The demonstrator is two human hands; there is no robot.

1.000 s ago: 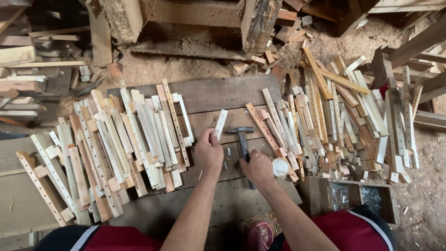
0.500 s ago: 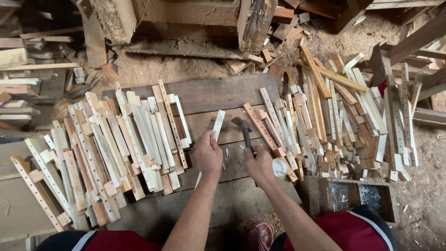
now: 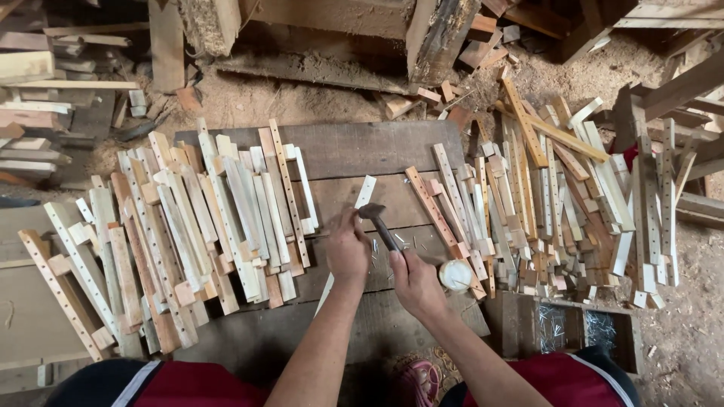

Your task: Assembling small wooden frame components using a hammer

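My right hand [image 3: 416, 280] grips the handle of a hammer [image 3: 377, 221], whose dark head sits just above my left hand. My left hand [image 3: 347, 247] is closed over a pale wooden strip [image 3: 364, 191] with small holes, which lies on a dark wooden board [image 3: 377, 151] in front of me. Loose nails [image 3: 377, 252] lie scattered on the board between my hands. Whether my left fingers pinch a nail is hidden.
A pile of finished slats [image 3: 188, 226] lies to the left and a pile of loose slats [image 3: 543, 203] to the right. A small round white container [image 3: 455, 275] sits by my right hand. A wooden box of nails [image 3: 566, 328] stands lower right. Sawdust and offcuts cover the ground.
The hammer head has swung left and down, from above the strip's right side to just over my left hand. My left hand has stayed on the strip.
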